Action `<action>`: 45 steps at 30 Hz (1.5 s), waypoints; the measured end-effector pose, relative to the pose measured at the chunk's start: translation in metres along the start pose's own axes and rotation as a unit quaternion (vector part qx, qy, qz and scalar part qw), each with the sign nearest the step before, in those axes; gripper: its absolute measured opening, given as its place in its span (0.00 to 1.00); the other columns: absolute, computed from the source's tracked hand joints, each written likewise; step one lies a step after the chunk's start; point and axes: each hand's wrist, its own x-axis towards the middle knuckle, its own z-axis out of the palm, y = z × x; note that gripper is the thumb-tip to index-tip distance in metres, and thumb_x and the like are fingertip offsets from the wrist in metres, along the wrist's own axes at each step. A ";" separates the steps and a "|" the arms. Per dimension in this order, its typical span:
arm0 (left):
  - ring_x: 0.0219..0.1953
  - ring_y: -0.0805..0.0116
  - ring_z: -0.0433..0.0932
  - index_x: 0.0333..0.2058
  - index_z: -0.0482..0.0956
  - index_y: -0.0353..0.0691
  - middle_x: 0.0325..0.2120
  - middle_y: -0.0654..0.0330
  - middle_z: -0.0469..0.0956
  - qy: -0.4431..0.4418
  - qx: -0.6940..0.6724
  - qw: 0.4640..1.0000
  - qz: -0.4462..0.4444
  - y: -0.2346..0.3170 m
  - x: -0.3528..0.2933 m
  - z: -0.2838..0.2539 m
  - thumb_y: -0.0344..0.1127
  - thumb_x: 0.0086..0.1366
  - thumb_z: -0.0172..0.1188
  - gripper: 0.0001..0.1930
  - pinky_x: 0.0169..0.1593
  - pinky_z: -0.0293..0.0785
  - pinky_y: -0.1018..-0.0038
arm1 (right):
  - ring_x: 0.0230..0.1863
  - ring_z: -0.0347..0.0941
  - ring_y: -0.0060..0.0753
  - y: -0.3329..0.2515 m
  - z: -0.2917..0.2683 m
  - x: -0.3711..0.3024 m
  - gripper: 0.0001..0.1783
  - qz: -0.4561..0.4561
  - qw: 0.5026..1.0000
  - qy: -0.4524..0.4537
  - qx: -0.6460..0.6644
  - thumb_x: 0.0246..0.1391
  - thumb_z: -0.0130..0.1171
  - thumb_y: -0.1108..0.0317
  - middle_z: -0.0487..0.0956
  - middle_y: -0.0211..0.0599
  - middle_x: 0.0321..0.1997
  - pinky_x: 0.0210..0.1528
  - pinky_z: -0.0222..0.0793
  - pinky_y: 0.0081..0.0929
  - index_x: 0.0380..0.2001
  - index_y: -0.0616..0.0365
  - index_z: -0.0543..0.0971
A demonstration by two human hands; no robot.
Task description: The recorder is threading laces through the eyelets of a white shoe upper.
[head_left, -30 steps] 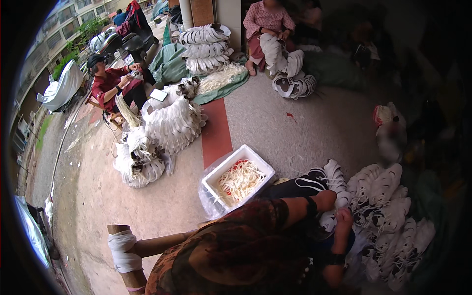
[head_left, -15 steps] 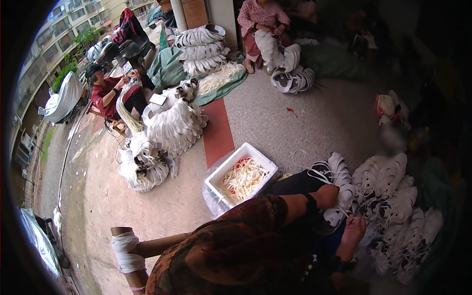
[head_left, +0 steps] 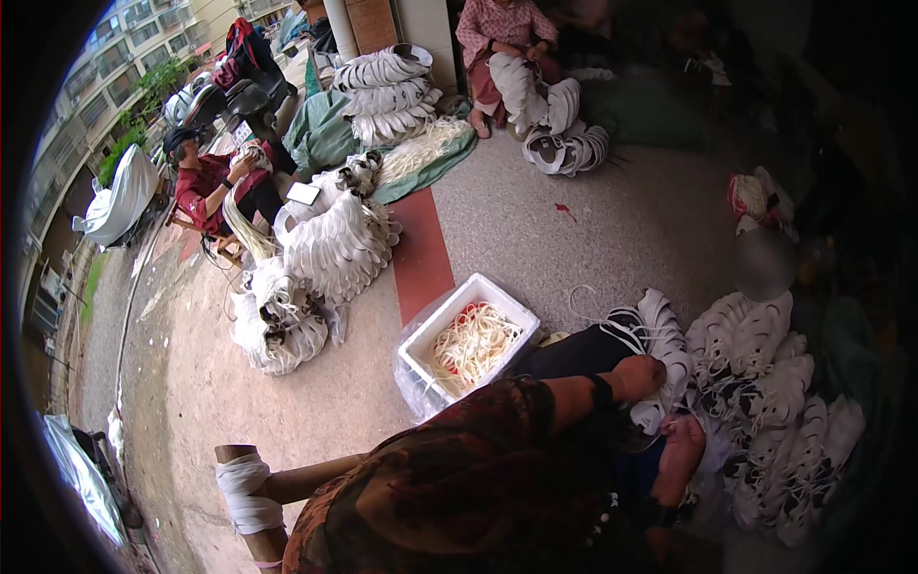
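Note:
A row of white shoe uppers [head_left: 660, 330] lies across my lap, with loose white shoelaces [head_left: 622, 333] trailing off its far end. My left hand [head_left: 639, 379] is closed at the side of one upper, its fingertips partly hidden against it. Just nearer, my right hand [head_left: 683, 442] pinches what looks like a thin white lace at the edge of the same upper. The fingers of both hands are curled close together. Beside my right hand is a big heap of laced white uppers [head_left: 755, 383].
Left of my lap stands a white foam box [head_left: 418, 356] of loose laces in clear plastic. Farther left are bundled uppers [head_left: 335, 251] and a seated person in dark red [head_left: 203, 184]. Another person [head_left: 507, 33] sits at the back among uppers. A wrapped wooden post [head_left: 251, 493] stands near left.
My right hand has moved up toward the upper and closer to my left hand. My left hand has shifted slightly to the right. The seated person in red has raised their hands a little.

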 end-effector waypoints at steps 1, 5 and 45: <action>0.33 0.52 0.77 0.28 0.78 0.44 0.26 0.51 0.78 -0.017 -0.005 1.000 0.007 0.001 0.001 -0.001 0.43 0.49 0.56 0.11 0.36 0.72 0.63 | 0.26 0.64 0.24 0.001 0.003 -0.002 0.09 0.002 0.997 -0.012 -0.070 0.50 0.52 0.71 0.72 0.36 0.22 0.31 0.58 0.18 0.20 0.61 0.68; 0.32 0.53 0.78 0.28 0.79 0.43 0.26 0.51 0.78 -0.169 0.148 0.974 -0.021 0.030 0.004 -0.012 0.42 0.49 0.57 0.11 0.36 0.73 0.64 | 0.27 0.65 0.19 -0.009 0.018 -0.008 0.09 0.031 0.960 -0.093 -0.262 0.50 0.49 0.72 0.75 0.34 0.24 0.34 0.59 0.16 0.23 0.65 0.75; 0.32 0.49 0.77 0.28 0.77 0.38 0.27 0.47 0.77 -0.071 0.344 0.936 -0.028 -0.048 -0.015 -0.126 0.29 0.48 0.54 0.07 0.37 0.73 0.62 | 0.23 0.67 0.18 -0.028 -0.085 0.005 0.06 0.020 0.934 0.181 -0.307 0.39 0.61 0.77 0.73 0.28 0.20 0.27 0.63 0.18 0.24 0.62 0.74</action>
